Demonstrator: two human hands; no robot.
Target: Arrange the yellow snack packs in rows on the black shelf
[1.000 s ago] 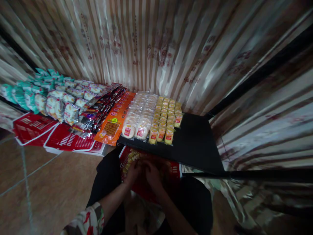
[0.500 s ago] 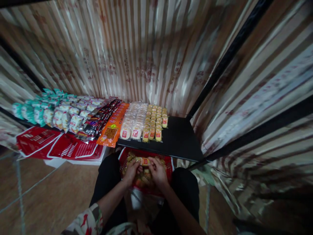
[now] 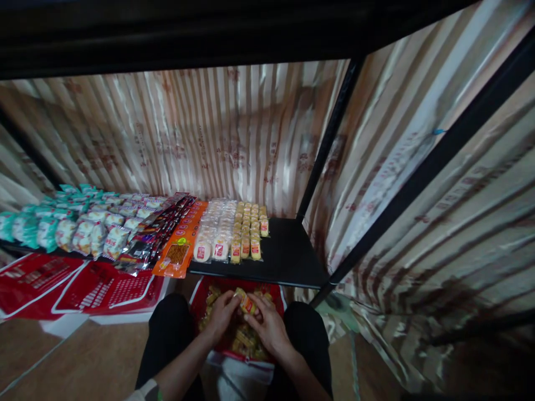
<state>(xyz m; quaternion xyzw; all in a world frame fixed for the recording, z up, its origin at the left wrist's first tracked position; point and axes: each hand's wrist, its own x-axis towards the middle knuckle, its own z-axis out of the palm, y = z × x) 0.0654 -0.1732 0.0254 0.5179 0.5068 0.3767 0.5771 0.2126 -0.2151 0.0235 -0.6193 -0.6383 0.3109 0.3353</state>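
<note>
Between my fingertips is a small yellow snack packet (image 3: 246, 302) with a red and orange label, tilted down to the right. My left hand (image 3: 224, 313) pinches its left end, and my right hand (image 3: 267, 323) grips its right side. Both hands are over a red basket (image 3: 276, 289) between my knees, which holds many similar yellow packets (image 3: 246, 340). On the black shelf (image 3: 288, 253) in front, more yellow packets (image 3: 251, 234) stand in rows. Beside them on the left are rows of clear-wrapped white round snacks (image 3: 213, 228).
Further left on the shelf lie an orange snack bag (image 3: 179, 245), dark glossy packets (image 3: 154, 234), white packets (image 3: 104, 228) and teal ones (image 3: 45, 225). Red baskets (image 3: 108, 287) sit below. A black post (image 3: 330, 145) and a slanted bar (image 3: 401, 195) bound the right; striped sheeting (image 3: 188, 133) hangs behind.
The view has shifted, bringing a dark upper shelf into sight. The packet in my hands has turned from level to tilted, and my right hand now covers more of it.
</note>
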